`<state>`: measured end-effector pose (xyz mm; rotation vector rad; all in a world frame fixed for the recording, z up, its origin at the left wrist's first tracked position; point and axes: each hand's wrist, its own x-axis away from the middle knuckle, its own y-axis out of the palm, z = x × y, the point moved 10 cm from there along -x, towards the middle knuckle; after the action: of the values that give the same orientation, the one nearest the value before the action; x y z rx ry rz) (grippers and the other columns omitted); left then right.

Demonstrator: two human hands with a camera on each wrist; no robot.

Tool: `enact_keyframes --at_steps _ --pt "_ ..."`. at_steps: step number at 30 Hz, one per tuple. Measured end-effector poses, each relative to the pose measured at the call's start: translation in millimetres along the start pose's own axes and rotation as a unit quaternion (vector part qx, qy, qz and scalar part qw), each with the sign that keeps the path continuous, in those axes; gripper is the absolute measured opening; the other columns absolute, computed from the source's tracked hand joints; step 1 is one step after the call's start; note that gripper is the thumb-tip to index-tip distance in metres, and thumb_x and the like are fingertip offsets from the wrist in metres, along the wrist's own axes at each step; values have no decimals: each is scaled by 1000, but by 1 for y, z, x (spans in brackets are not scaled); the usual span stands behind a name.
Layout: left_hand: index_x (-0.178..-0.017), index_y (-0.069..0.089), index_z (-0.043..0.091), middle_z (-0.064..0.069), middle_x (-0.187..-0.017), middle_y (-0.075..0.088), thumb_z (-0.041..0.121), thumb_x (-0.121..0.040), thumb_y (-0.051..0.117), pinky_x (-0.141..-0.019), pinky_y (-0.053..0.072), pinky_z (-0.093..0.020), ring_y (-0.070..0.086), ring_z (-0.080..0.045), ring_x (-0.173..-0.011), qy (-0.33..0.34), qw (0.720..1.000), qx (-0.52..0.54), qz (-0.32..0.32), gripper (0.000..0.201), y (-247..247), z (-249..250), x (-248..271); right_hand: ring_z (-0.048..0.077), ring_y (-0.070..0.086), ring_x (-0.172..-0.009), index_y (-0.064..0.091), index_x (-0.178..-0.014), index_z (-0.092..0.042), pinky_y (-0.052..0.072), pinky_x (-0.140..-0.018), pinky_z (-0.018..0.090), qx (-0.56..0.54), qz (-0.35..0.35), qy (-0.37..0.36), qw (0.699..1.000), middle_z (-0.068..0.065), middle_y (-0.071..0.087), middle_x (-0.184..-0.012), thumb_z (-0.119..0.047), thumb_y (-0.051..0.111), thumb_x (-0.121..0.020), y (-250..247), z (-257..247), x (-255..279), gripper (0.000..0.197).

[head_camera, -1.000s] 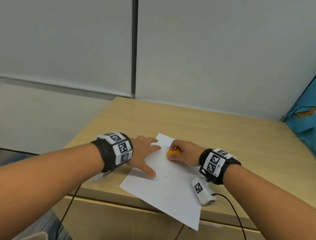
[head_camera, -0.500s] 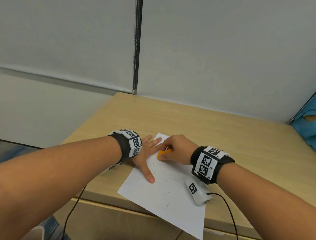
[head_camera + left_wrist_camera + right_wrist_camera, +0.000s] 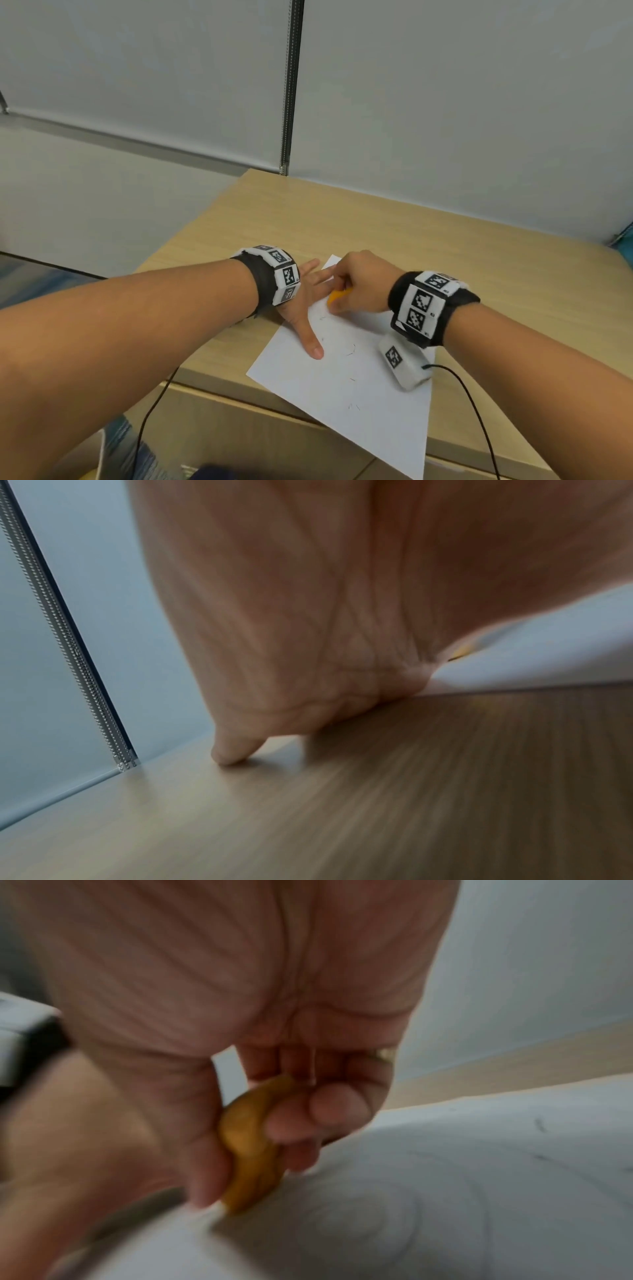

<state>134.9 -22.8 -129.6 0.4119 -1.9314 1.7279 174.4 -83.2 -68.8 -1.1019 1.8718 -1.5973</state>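
Observation:
A white sheet of paper (image 3: 356,370) with a few faint pencil marks lies at an angle on the wooden desk (image 3: 428,240), its near corner past the front edge. My left hand (image 3: 308,308) lies flat on the sheet's left edge, fingers spread, thumb stretched toward me. My right hand (image 3: 356,287) pinches a small orange eraser (image 3: 337,295) between thumb and fingers and presses it on the paper just right of the left hand. In the right wrist view the orange eraser (image 3: 250,1145) touches the sheet (image 3: 445,1191). The left wrist view shows the palm (image 3: 308,615) on the desk.
A white tracker block (image 3: 404,365) with a black cable hangs under my right wrist and rests on the sheet. Grey partition walls (image 3: 445,102) stand behind the desk. A blue object (image 3: 625,236) shows at the far right edge. The desk's left edge runs close to my left forearm.
My right hand has slid the eraser leftward across the paper, closer to my left hand. The left hand has stayed flat on the sheet.

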Motion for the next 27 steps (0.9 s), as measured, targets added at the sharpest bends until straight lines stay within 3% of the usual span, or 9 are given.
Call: enact_keyframes --at_steps 2,4,9,11,14,20,24,25,27 --pt "-155 -10 48 8 -162 -33 85 -63 68 -115 -10 -63 -34 -28 -147 2 1000 -2 -2 127 1 0 -1 9 57 -66 73 -84 -14 44 -57 19 -13 -80 -46 996 -7 63 -73 -35 87 -75 21 -20 17 27" --pt "-153 -14 51 8 -160 -37 89 -59 66 -115 -9 -65 -35 -27 -147 -2 1000 -5 -6 129 4 -3 -4 2 53 -61 74 -86 -16 41 -54 12 -17 -121 -58 991 -12 59 -69 -36 88 -75 27 -23 26 27" --pt "-147 -33 44 10 -161 -34 87 -58 69 -115 -6 -65 -30 -25 -149 -2 1000 6 8 142 0 -3 -3 19 61 -72 68 -76 -17 48 -62 30 9 35 34 999 -5 62 -71 -36 84 -75 -16 25 -5 25" --pt "-150 -26 45 10 -162 -33 89 -58 67 -115 -6 -66 -31 -27 -148 -1 1000 -3 3 139 1 -2 -4 20 63 -73 69 -78 -14 52 -65 33 5 3 8 1000 -2 66 -76 -34 83 -75 -1 6 2 25" --pt "-153 -16 47 9 -161 -35 91 -56 65 -115 -7 -66 -35 -26 -146 -9 1000 -10 -7 134 5 -6 -6 9 58 -68 73 -86 -16 51 -65 27 -38 -84 -52 994 -7 64 -77 -36 86 -75 27 -24 24 26" --pt "-150 -29 43 11 -161 -34 87 -58 68 -115 -6 -66 -31 -26 -149 -2 1000 3 9 141 1 -1 -4 19 61 -71 70 -80 -14 50 -64 31 2 23 30 999 -3 64 -73 -36 83 -76 -11 23 -6 26" --pt "-152 -14 53 10 -159 -39 91 -55 67 -113 -8 -68 -37 -27 -146 -4 1000 2 -3 131 5 -5 -7 7 56 -65 70 -81 -19 49 -64 26 -56 -118 -43 990 -10 62 -72 -37 88 -74 31 -19 21 26" --pt "-151 -16 54 11 -159 -39 91 -54 67 -113 -8 -68 -36 -26 -146 -4 1000 6 -2 133 5 -7 -7 5 55 -64 71 -81 -20 48 -64 25 -61 -121 -42 990 -11 61 -71 -38 88 -73 29 -15 19 26" --pt "-148 -26 50 12 -160 -37 90 -54 68 -114 -8 -66 -33 -25 -147 -4 1000 12 4 139 4 -7 -6 8 57 -64 71 -81 -19 48 -63 26 -52 -45 -1 998 -10 61 -71 -37 88 -74 6 11 3 26"
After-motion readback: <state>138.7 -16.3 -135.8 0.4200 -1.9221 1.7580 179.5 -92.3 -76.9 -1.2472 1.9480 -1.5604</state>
